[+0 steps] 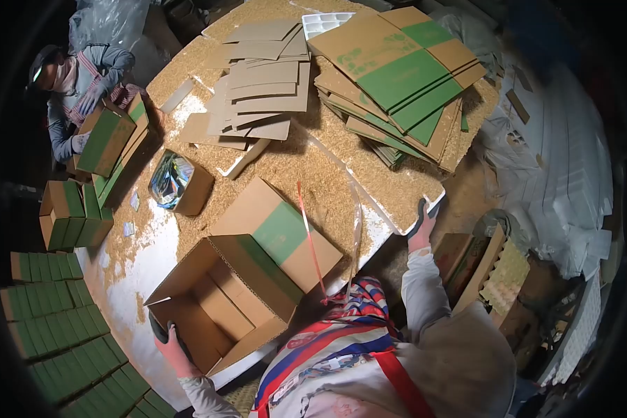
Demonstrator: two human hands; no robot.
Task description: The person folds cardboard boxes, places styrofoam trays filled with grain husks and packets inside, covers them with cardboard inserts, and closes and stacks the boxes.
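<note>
An open cardboard box [219, 299] tilts toward me at the table's near side, its inside bare. My left hand [172, 352], in a pink and black glove, grips the box's lower left wall. Behind the box lies a flat carton with a green band [282, 233]. My right hand [421, 228], gloved alike, is closed on the white edge at the right corner of the table [380, 221]; part of its fingers is hidden. A thin red strap [308, 230] and a clear strip hang near my apron.
Flattened green-banded cartons [404, 76] and grey-brown cardboard sheets [268, 83] lie stacked on the husk-strewn table. A small box of packets [195, 188] stands left. Another person [90, 90] handles cartons there. Rows of green boxes [70, 327] fill the lower left; wrapped white stacks [561, 167] stand right.
</note>
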